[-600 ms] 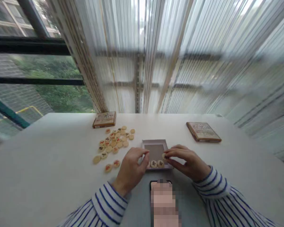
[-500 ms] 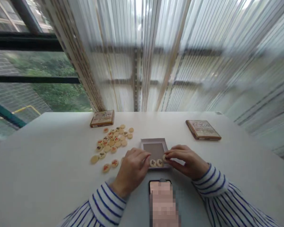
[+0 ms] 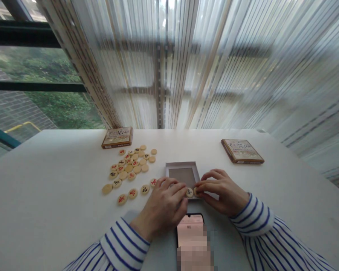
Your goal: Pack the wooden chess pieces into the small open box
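A small open grey box tray (image 3: 183, 165) lies on the white table (image 3: 45, 210) in front of me. Round wooden chess pieces sit in its near row, one (image 3: 189, 192) showing between my hands. My left hand (image 3: 165, 205) rests palm down over the tray's near left corner, fingers curled onto the pieces there. My right hand (image 3: 219, 190) pinches a piece at the tray's near right corner with thumb and fingers. Both sleeves are white with blue stripes.
Several loose chess pieces (image 3: 130, 169) lie scattered left of the tray. A flat printed box (image 3: 117, 137) sits behind them, another (image 3: 241, 150) at the right rear. A phone (image 3: 190, 230) lies near the table's front edge. Sheer curtains hang behind the table.
My left hand has slid right over the tray's near left corner, covering pieces that showed before. The view has tilted slightly; my right hand stays at the near right corner.
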The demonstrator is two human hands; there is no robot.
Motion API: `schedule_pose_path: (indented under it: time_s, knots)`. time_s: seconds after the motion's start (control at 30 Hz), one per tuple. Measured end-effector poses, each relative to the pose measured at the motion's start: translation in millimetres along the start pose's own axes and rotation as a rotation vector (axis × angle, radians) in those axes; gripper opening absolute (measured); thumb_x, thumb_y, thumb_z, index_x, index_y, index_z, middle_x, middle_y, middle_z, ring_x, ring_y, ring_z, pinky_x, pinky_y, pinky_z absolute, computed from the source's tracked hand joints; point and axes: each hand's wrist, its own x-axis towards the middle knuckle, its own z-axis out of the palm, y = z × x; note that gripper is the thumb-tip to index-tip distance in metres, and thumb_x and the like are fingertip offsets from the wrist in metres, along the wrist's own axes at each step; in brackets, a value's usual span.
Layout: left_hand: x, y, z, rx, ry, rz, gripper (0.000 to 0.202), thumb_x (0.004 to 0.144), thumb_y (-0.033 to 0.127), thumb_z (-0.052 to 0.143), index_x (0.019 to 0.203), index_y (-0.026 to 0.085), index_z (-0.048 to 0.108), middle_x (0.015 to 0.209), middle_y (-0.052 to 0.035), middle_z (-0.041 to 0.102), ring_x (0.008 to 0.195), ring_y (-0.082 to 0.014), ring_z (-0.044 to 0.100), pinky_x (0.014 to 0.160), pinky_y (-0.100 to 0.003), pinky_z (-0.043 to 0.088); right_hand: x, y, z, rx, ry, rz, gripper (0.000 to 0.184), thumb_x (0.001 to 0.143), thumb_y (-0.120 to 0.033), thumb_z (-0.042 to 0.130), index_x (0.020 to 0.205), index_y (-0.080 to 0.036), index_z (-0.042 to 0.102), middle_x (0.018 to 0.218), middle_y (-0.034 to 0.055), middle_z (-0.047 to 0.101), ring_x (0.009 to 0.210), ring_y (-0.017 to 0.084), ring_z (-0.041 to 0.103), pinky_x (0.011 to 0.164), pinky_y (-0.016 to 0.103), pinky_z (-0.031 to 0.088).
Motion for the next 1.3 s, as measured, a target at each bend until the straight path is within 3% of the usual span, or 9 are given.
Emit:
schedule_pose_path:
  time_s: [0.37, 1.03, 1.17, 1.3]
  knots:
    - [-1.7, -1.6, 2.7, 0.001, -0.008, 0.029, 0.023, 0.084, 0.021, 0.046, 0.100, 0.018, 0.061, 0.098, -0.0032, 0.068, 0.092, -0.0209, 0.053, 0.088, -0.043, 0.034, 1.5, -4.1, -4.1, -0.023, -0.082, 0.000, 0.018, 0.084, -0.023, 0.047, 0.083, -0.024, 0.064, 0.093, 0.0026, 0.070, 0.084, 0.016, 0.055, 0.080, 0.036, 0.031]
    - [-0.3, 0.4, 0.2, 0.008, -0.040, 0.029, 0.025, 0.084, 0.020, 0.044, 0.103, 0.020, 0.060, 0.100, -0.0025, 0.068, 0.093, -0.0192, 0.054, 0.092, -0.043, 0.032, 2.1, -10.7, -6.0, -0.066, -0.086, -0.016, 0.021, 0.076, -0.017, 0.047, 0.084, -0.024, 0.065, 0.090, 0.0018, 0.068, 0.081, 0.016, 0.055, 0.080, 0.036, 0.032]
    - [-0.8, -3.5, -5.8, 0.021, -0.004, -0.007, 0.023, 0.083, 0.020, 0.047, 0.101, 0.018, 0.060, 0.099, -0.0047, 0.068, 0.093, -0.0209, 0.054, 0.089, -0.043, 0.035, 1.3, -12.6, -5.1, -0.139, -0.044, -0.010, 0.020, 0.074, -0.018, 0.049, 0.087, -0.024, 0.064, 0.103, 0.0026, 0.066, 0.092, 0.019, 0.054, 0.086, 0.040, 0.030]
    - [-2.8, -8.2, -15.6, 0.026, -0.001, -0.075, 0.018, 0.080, 0.018, 0.050, 0.093, 0.018, 0.063, 0.090, -0.0043, 0.068, 0.090, -0.0215, 0.054, 0.087, -0.042, 0.036, 1.1, -16.7, -2.9, -0.155, -0.079, -0.062, 0.034, 0.070, -0.016, 0.049, 0.100, -0.025, 0.061, 0.110, 0.0008, 0.064, 0.104, 0.021, 0.050, 0.098, 0.048, 0.019]
